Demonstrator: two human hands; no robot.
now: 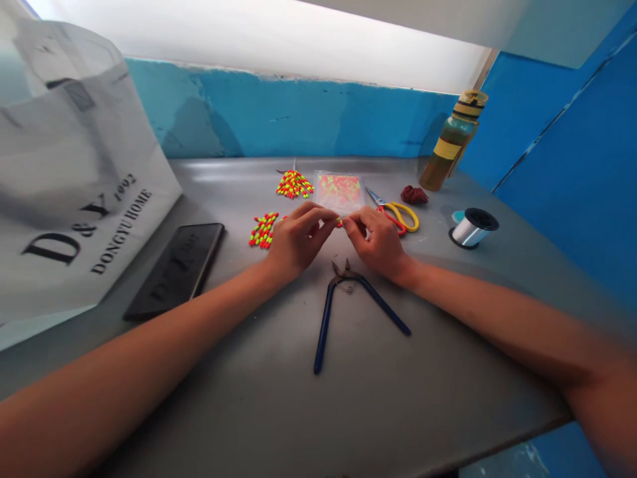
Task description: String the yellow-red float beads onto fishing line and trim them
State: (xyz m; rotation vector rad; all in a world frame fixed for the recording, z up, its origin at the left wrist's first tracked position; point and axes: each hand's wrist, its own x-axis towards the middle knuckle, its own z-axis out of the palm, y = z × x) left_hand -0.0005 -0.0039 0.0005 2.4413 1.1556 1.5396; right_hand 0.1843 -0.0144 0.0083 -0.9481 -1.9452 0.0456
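The left hand and right hand are both curled, their fingertips pinching a tiny neon orange-yellow bead between them; a clear plastic bag of neon beads lies just beyond the hands; blue-handled steel cutters lie just below them; red-and-yellow-handled scissors lie just beyond the right hand.

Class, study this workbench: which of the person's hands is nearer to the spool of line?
The right hand is nearer; it is to the left of the spool of line in the view. The left hand is farther off, on the far side of the right hand.
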